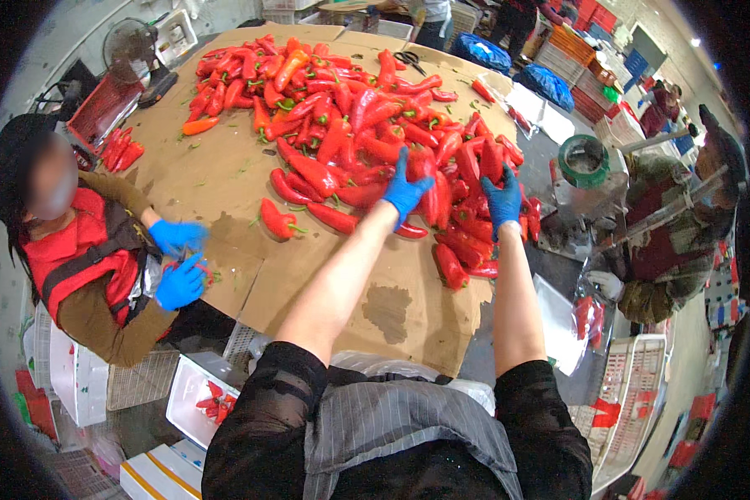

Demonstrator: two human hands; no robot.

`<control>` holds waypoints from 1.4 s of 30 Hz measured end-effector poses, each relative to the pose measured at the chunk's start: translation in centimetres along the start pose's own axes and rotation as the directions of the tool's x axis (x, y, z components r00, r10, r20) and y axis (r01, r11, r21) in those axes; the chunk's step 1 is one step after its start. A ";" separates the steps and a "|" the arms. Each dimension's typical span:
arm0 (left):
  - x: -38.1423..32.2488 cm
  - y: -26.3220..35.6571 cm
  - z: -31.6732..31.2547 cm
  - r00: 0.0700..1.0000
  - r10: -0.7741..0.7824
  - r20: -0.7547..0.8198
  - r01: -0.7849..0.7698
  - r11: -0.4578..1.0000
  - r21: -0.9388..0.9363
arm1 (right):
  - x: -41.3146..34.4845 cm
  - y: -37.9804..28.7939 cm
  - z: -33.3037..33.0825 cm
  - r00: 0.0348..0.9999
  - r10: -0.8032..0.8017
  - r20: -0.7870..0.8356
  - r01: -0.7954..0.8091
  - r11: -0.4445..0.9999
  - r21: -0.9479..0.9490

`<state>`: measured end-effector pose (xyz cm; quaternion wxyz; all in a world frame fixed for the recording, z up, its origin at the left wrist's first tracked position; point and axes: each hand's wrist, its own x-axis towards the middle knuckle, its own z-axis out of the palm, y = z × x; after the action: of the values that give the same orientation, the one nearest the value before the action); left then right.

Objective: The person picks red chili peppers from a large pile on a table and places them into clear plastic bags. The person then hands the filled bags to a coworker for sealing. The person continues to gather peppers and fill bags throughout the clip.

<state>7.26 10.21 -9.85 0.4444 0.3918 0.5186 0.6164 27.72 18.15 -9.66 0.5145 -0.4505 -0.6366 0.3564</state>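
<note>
A large heap of long red peppers (356, 125) lies on flattened brown cardboard (325, 294) before me. My left hand (406, 190), in a blue glove, is at the heap's near side with thumb and forefinger spread against an upright red pepper (421, 164). To its right, my right hand (503, 199), also in a blue glove, has thumb and fingers apart beside another upright pepper (492, 159). Whether either hand bears a pepper's weight is unclear. One loose pepper (279, 220) sits left of my left forearm.
Black-handled scissors (410, 61) lie at the far edge. A person in blue gloves (181, 284) works at the left. Another person (669, 231) stands at the right behind a machine with a green ring (582, 161). A white box with peppers (194, 400) stands below left.
</note>
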 end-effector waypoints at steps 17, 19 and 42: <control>-7.1 -2.1 -24.2 0.982 0.163 0.099 -0.093 -0.044 0.995 | -21.5 -1.0 -2.7 0.985 -0.103 0.141 0.144 0.936 -0.320; -6.8 -1.1 -22.7 0.974 0.121 0.192 -0.205 0.108 0.973 | -21.6 -1.7 -3.8 0.990 -0.101 0.098 0.131 0.920 -0.370; -13.6 0.5 -8.0 0.861 0.453 0.233 -0.502 0.675 0.541 | -28.3 -3.3 -14.3 0.992 0.126 -0.001 -0.085 0.668 -0.739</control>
<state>3.69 -5.17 -10.92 0.1459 0.6545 0.5435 0.5049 42.81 -9.72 -13.02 0.2515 -0.6466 -0.7118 0.1097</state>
